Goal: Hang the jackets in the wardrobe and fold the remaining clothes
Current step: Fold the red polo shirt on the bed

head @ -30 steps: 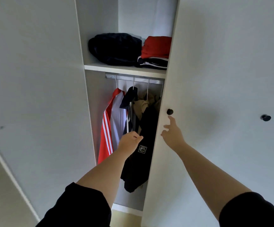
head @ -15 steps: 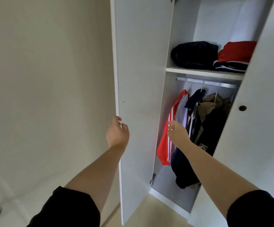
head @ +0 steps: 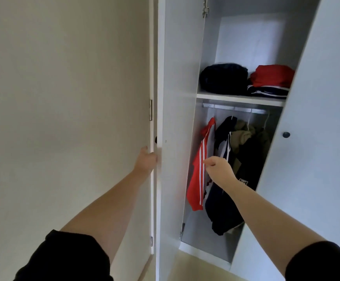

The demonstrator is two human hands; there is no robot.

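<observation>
Apparently left hand (head: 146, 160) grips door (head: 177, 138).

**Wardrobe count**

One white wardrobe (head: 185, 57) stands with two doors: the open left door (head: 177, 118) and the right door (head: 315, 138), which bears one round dark knob (head: 286, 134). One white shelf (head: 240, 97) holds two piles: one dark bundle (head: 223, 78) and one red-topped folded stack (head: 270, 80). One metal rail (head: 234, 108) carries at least four hanging garments.
</observation>
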